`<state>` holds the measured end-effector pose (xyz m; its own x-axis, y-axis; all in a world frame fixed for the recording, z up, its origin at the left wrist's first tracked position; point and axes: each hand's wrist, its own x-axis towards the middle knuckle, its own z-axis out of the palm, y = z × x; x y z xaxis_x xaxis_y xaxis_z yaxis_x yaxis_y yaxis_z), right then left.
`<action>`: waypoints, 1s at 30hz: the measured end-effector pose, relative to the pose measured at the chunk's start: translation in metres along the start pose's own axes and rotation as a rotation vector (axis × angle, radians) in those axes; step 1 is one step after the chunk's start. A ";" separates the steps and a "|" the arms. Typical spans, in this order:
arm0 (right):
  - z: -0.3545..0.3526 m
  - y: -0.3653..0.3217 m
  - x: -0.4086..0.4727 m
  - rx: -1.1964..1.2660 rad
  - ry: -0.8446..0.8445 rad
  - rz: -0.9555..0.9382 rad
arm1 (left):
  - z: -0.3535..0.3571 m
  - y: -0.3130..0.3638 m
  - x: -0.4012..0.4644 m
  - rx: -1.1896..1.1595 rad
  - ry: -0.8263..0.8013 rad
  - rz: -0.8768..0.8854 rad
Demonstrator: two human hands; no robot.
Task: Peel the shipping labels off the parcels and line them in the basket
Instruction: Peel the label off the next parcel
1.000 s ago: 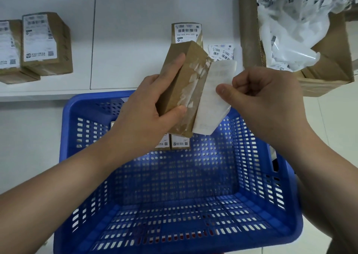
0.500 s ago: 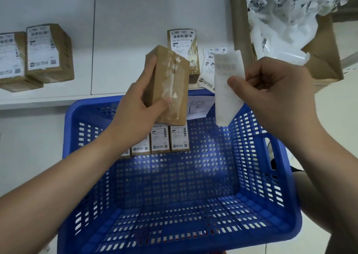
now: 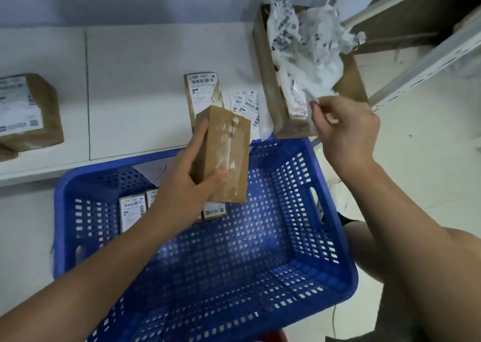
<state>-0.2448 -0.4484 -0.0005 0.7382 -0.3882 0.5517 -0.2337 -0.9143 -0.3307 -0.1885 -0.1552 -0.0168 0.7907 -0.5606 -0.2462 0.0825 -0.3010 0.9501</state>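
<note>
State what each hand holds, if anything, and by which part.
The left hand grips the peeled parcel round its lower half, thumb on the front face. The right hand pinches a peeled label by its edge.

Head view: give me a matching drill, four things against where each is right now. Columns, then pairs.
Things:
1. peeled parcel
2. crumpled labels
3. labelled parcel
4. blue basket

Places:
A. piled in the cardboard box
B. below the shelf edge, under both hands
C. in the left hand's grip
D. lying on the white shelf

Pairs: 1-C, 2-A, 3-D, 4-B
</note>
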 end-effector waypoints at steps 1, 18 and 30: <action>0.003 0.006 0.012 -0.026 0.035 -0.026 | 0.000 -0.001 -0.001 -0.004 -0.011 -0.003; 0.102 0.053 0.064 -0.362 -0.691 0.070 | -0.008 -0.023 -0.007 0.075 -0.017 -0.112; 0.099 0.056 0.078 -0.116 -0.941 0.232 | -0.012 -0.026 -0.017 0.110 -0.025 -0.120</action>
<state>-0.1377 -0.5187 -0.0524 0.8578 -0.3555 -0.3712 -0.4608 -0.8519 -0.2489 -0.1969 -0.1288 -0.0351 0.7637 -0.5343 -0.3625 0.1076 -0.4483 0.8874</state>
